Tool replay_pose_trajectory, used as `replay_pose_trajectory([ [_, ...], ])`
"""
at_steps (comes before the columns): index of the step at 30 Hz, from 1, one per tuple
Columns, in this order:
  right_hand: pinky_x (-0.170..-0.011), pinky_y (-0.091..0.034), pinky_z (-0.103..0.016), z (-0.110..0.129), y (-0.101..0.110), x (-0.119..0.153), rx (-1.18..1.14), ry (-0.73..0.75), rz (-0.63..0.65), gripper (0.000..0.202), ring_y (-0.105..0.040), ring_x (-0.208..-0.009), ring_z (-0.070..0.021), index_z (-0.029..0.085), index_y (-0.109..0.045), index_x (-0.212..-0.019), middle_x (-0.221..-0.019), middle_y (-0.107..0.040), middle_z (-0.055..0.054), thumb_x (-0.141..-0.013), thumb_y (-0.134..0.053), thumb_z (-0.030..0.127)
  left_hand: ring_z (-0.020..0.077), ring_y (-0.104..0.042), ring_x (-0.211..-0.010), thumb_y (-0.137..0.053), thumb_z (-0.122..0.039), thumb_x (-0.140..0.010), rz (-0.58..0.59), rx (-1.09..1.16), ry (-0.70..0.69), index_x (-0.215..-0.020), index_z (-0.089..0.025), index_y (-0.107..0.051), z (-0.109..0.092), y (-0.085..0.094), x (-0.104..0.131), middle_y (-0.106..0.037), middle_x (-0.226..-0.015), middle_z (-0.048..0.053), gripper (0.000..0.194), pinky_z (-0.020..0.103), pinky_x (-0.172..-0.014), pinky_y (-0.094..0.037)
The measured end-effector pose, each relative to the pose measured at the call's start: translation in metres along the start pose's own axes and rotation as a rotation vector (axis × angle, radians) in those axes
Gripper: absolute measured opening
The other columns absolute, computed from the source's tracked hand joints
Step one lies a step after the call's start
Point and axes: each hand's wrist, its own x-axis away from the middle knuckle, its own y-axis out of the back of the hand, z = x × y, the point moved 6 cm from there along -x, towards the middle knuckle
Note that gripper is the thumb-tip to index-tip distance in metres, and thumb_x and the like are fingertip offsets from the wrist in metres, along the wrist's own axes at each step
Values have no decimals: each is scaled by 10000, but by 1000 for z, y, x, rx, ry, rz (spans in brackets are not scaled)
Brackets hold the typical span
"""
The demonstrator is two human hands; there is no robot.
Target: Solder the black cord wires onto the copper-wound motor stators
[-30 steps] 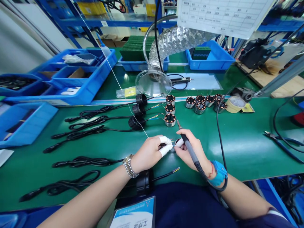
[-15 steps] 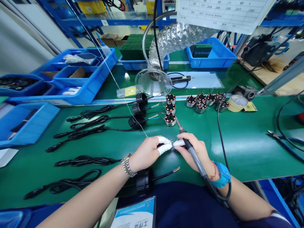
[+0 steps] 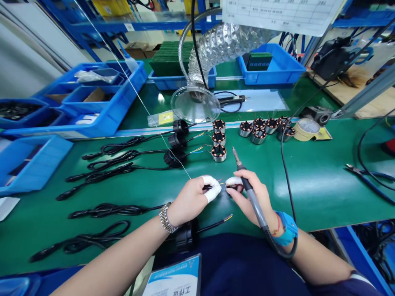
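My left hand (image 3: 193, 197), with white finger cots on thumb and forefinger, pinches thin coloured wires and a strand of solder wire (image 3: 138, 96) that runs up to the far left. My right hand (image 3: 249, 195) holds a black soldering iron (image 3: 250, 193) with its tip pointing up and away, and its cot-covered fingers also hold a small motor stator (image 3: 232, 187) between the two hands. Three stators (image 3: 218, 153) wired to black cables (image 3: 123, 156) lie in a column just beyond my hands. Another black cable with a round plug (image 3: 185, 235) lies under my left wrist.
Several loose stators (image 3: 262, 129) and a tape roll (image 3: 305, 129) sit at the right. A fume hood with foil duct (image 3: 197, 105) stands behind the work. Blue bins (image 3: 92, 102) line the left. Pliers (image 3: 367, 181) lie at the far right. More cables (image 3: 92, 238) lie near left.
The soldering iron tip has lifted away from the wired stator and now points upward. Both hands stay together over the same spot, holding the small stator and wires.
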Motion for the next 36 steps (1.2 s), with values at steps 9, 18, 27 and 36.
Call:
replay_pose_trajectory([
  [9, -721, -468, -269, 5, 7, 8, 113, 159, 111, 237, -561, -768, -138, 190, -521, -1013, -864, -604, -41, -781, -530, 142, 101, -491, -642, -473, -201, -770, 0, -97, -52, -670, -149, -535, 0, -1, 0, -554, -696, -7, 129, 206, -603, -387],
  [18, -583, -433, -288, 32, 55, 6, 36, 221, 143, 295, -516, -666, -145, 184, -611, -1012, -709, -579, -39, -731, -566, 108, 95, -482, -629, -475, -201, -778, -31, -115, -70, -662, -149, -543, 2, -2, 3, -543, -696, -4, 145, 208, -593, -385],
  [27, -548, -393, -276, 15, 55, 14, -91, 37, 278, 260, -496, -630, -128, 209, -640, -963, -659, -554, -20, -750, -543, 94, 90, -479, -623, -478, -179, -775, -38, -118, -96, -661, -152, -543, 3, -3, 3, -537, -685, -10, 133, 208, -606, -391],
  [36, -552, -393, -275, 12, 51, 13, -83, 26, 266, 232, -499, -615, -127, 219, -645, -953, -632, -561, -10, -761, -548, 131, 94, -489, -628, -480, -174, -767, -49, -113, -82, -666, -154, -554, 2, -2, 3, -554, -697, -5, 126, 213, -608, -402],
])
